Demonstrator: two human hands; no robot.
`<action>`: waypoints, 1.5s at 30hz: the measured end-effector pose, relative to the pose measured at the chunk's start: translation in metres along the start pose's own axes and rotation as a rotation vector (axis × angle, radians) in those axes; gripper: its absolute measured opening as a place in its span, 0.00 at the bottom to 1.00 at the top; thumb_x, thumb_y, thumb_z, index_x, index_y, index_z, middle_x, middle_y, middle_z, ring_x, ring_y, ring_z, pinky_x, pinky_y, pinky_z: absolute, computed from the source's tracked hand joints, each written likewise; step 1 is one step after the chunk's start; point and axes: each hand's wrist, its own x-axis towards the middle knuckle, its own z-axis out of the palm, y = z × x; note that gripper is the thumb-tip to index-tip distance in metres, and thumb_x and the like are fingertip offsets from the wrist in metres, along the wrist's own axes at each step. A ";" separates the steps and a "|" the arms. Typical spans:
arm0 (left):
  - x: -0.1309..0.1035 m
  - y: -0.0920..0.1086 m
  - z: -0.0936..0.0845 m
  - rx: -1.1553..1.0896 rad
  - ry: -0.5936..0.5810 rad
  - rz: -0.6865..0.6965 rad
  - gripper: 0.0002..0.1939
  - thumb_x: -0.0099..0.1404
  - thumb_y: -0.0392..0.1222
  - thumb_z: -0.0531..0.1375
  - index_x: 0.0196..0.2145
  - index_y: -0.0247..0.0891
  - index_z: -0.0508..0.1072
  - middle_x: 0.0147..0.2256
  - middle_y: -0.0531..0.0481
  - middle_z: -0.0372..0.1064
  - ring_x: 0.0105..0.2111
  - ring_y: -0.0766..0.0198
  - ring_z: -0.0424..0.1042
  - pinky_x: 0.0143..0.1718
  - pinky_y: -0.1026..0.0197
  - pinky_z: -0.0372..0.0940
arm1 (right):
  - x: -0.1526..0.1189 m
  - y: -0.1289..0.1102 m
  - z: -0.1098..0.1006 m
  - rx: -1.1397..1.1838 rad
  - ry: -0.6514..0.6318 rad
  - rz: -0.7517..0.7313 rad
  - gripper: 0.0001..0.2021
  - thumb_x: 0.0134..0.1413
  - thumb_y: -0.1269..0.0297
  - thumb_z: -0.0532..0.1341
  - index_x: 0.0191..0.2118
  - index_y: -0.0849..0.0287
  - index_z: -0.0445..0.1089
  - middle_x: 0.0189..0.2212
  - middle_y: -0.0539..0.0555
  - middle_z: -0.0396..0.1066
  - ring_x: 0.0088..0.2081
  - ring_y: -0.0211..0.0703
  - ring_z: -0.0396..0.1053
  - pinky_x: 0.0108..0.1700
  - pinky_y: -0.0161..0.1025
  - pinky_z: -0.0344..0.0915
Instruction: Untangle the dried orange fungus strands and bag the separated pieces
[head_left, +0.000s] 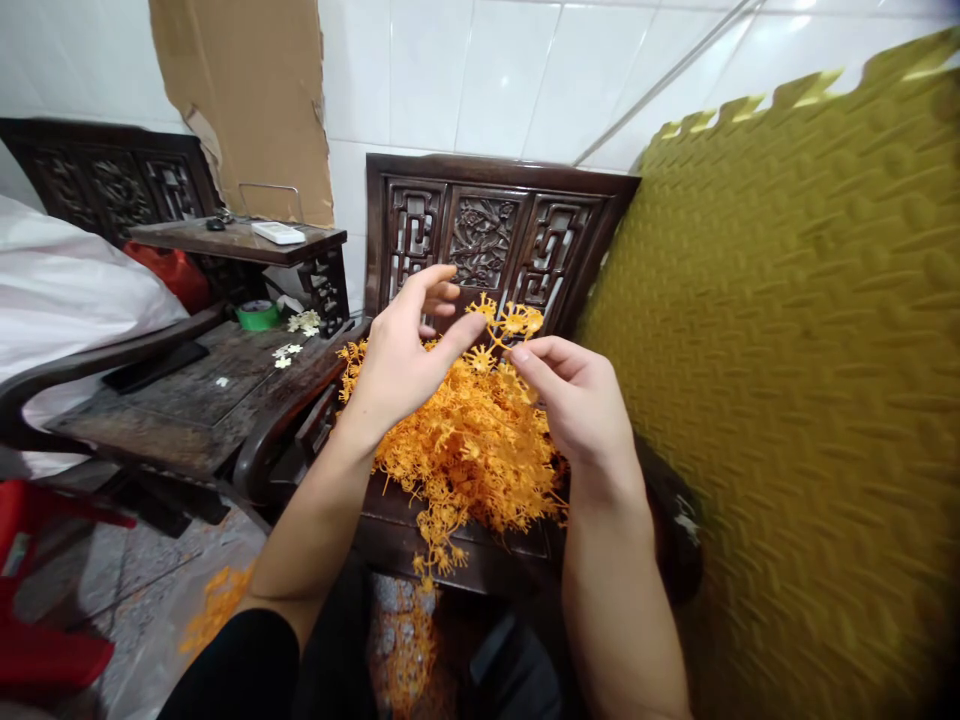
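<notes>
My right hand (581,395) pinches the thin stem of an orange plastic flower sprig (517,320) between thumb and fingertips. The sprig has several small spiky heads and is held up above the pile. To its left is my left hand (412,345), its fingers apart and slightly curled. The left thumb tip overlaps the sprig's left head; whether they touch I cannot tell. Below both hands a big heap of similar orange sprigs (480,450) covers the seat of a dark carved wooden chair (480,185). Some sprigs hang over the seat's front edge.
A yellow-green foam mat (787,350) stands along the right side. At left, a wooden seat (187,390) bears green tape (258,315) and pale flower pieces (304,322). A side table (240,238) stands behind it. On the floor lies a plastic bag with orange pieces (214,605), near a red stool (52,650).
</notes>
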 end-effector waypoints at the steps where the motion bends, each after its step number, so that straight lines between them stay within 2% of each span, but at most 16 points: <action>1: -0.001 0.003 -0.002 0.067 -0.037 0.086 0.27 0.70 0.49 0.66 0.63 0.43 0.67 0.61 0.41 0.71 0.59 0.52 0.73 0.60 0.49 0.70 | 0.000 0.000 0.000 -0.025 -0.004 -0.006 0.15 0.55 0.49 0.72 0.32 0.57 0.78 0.23 0.48 0.67 0.24 0.33 0.57 0.26 0.35 0.52; 3: -0.002 0.008 -0.005 0.161 -0.195 0.278 0.32 0.67 0.51 0.69 0.65 0.47 0.66 0.68 0.41 0.63 0.68 0.47 0.63 0.67 0.43 0.62 | -0.002 -0.001 0.001 -0.077 -0.042 -0.007 0.16 0.55 0.49 0.72 0.31 0.58 0.78 0.24 0.49 0.69 0.25 0.34 0.59 0.27 0.35 0.54; 5: -0.003 0.008 -0.004 0.214 -0.373 0.425 0.34 0.65 0.49 0.71 0.65 0.49 0.66 0.72 0.41 0.57 0.73 0.45 0.56 0.70 0.39 0.57 | -0.004 -0.004 0.001 -0.111 -0.113 -0.001 0.17 0.55 0.49 0.72 0.31 0.59 0.78 0.25 0.51 0.72 0.27 0.36 0.62 0.28 0.36 0.57; 8: -0.004 -0.001 0.002 0.280 -0.546 0.486 0.34 0.67 0.41 0.70 0.67 0.48 0.64 0.70 0.40 0.61 0.70 0.47 0.60 0.67 0.40 0.60 | -0.006 -0.009 0.001 -0.161 -0.194 0.011 0.16 0.55 0.51 0.71 0.29 0.60 0.78 0.25 0.51 0.73 0.27 0.37 0.63 0.30 0.36 0.59; 11: -0.004 -0.011 0.004 0.386 -0.583 0.436 0.24 0.70 0.36 0.65 0.62 0.42 0.69 0.59 0.43 0.74 0.58 0.52 0.73 0.57 0.48 0.66 | -0.009 -0.014 -0.002 -0.209 -0.231 0.037 0.17 0.54 0.51 0.71 0.26 0.61 0.77 0.21 0.50 0.68 0.25 0.35 0.58 0.28 0.36 0.54; 13: -0.004 -0.012 0.003 0.432 -0.568 0.421 0.13 0.72 0.37 0.63 0.54 0.39 0.73 0.51 0.46 0.77 0.51 0.55 0.76 0.52 0.51 0.66 | -0.009 -0.016 -0.003 -0.207 -0.257 0.044 0.18 0.54 0.50 0.71 0.27 0.61 0.78 0.22 0.50 0.69 0.25 0.35 0.58 0.27 0.36 0.53; 15: -0.003 -0.011 0.001 0.424 -0.572 0.418 0.08 0.72 0.38 0.62 0.48 0.38 0.75 0.48 0.47 0.77 0.49 0.56 0.75 0.50 0.53 0.65 | -0.010 -0.018 -0.004 -0.204 -0.267 0.037 0.17 0.53 0.50 0.71 0.28 0.61 0.79 0.24 0.51 0.71 0.26 0.35 0.60 0.28 0.36 0.55; 20: -0.007 -0.004 -0.002 0.393 -0.616 0.345 0.15 0.68 0.38 0.64 0.53 0.38 0.72 0.50 0.46 0.75 0.49 0.56 0.75 0.51 0.55 0.67 | -0.010 -0.020 -0.002 -0.316 -0.251 0.017 0.16 0.56 0.53 0.68 0.27 0.61 0.77 0.21 0.49 0.67 0.25 0.34 0.55 0.27 0.36 0.52; 24: -0.010 -0.005 0.007 0.574 -0.563 0.282 0.09 0.68 0.34 0.58 0.46 0.38 0.73 0.44 0.48 0.76 0.42 0.57 0.76 0.40 0.56 0.67 | -0.012 -0.021 0.002 -0.429 -0.266 -0.015 0.16 0.60 0.54 0.64 0.28 0.61 0.77 0.22 0.49 0.67 0.25 0.35 0.57 0.28 0.37 0.53; 27: -0.010 -0.019 0.021 0.713 -0.493 0.330 0.06 0.68 0.36 0.58 0.41 0.38 0.73 0.40 0.48 0.76 0.35 0.59 0.75 0.31 0.57 0.60 | -0.012 -0.019 0.004 -0.541 -0.251 -0.039 0.17 0.62 0.56 0.61 0.27 0.61 0.76 0.22 0.49 0.65 0.26 0.36 0.58 0.30 0.37 0.53; 31: -0.010 -0.062 0.044 0.739 -0.295 0.521 0.07 0.69 0.40 0.54 0.36 0.39 0.72 0.32 0.49 0.74 0.27 0.61 0.70 0.25 0.57 0.51 | -0.013 -0.017 0.010 -0.678 -0.163 -0.027 0.19 0.62 0.57 0.61 0.22 0.60 0.67 0.18 0.47 0.58 0.24 0.35 0.54 0.29 0.38 0.49; 34: -0.010 -0.099 0.060 0.608 -0.134 0.687 0.19 0.75 0.47 0.47 0.29 0.40 0.68 0.25 0.49 0.68 0.23 0.62 0.66 0.25 0.57 0.51 | -0.014 -0.014 0.020 -0.782 -0.148 -0.057 0.18 0.60 0.60 0.60 0.20 0.59 0.64 0.17 0.48 0.59 0.23 0.35 0.54 0.30 0.39 0.47; 37: -0.010 -0.127 0.069 0.476 -0.003 0.780 0.27 0.79 0.53 0.41 0.28 0.40 0.66 0.23 0.49 0.66 0.22 0.64 0.65 0.25 0.58 0.53 | -0.018 -0.011 0.031 -0.873 -0.120 -0.093 0.16 0.60 0.62 0.59 0.22 0.59 0.67 0.18 0.50 0.63 0.22 0.36 0.54 0.31 0.40 0.45; 39: -0.009 -0.138 0.072 0.436 0.040 0.725 0.27 0.80 0.55 0.42 0.27 0.40 0.65 0.22 0.51 0.64 0.21 0.65 0.64 0.25 0.59 0.53 | -0.020 -0.008 0.036 -0.902 -0.123 -0.099 0.15 0.60 0.63 0.58 0.22 0.59 0.67 0.18 0.50 0.64 0.22 0.37 0.54 0.31 0.40 0.45; 41: -0.009 -0.145 0.076 0.438 0.058 0.603 0.27 0.80 0.54 0.43 0.26 0.40 0.64 0.21 0.52 0.62 0.20 0.66 0.63 0.25 0.60 0.52 | -0.021 -0.005 0.039 -0.927 -0.137 -0.094 0.15 0.60 0.62 0.59 0.22 0.59 0.66 0.17 0.50 0.63 0.21 0.37 0.54 0.31 0.40 0.45; 45: -0.011 -0.153 0.086 0.434 0.032 0.422 0.29 0.81 0.55 0.42 0.26 0.40 0.64 0.21 0.52 0.61 0.21 0.65 0.63 0.26 0.59 0.52 | -0.021 0.000 0.042 -0.952 -0.131 -0.104 0.15 0.60 0.62 0.59 0.22 0.59 0.66 0.18 0.51 0.64 0.21 0.36 0.56 0.30 0.40 0.46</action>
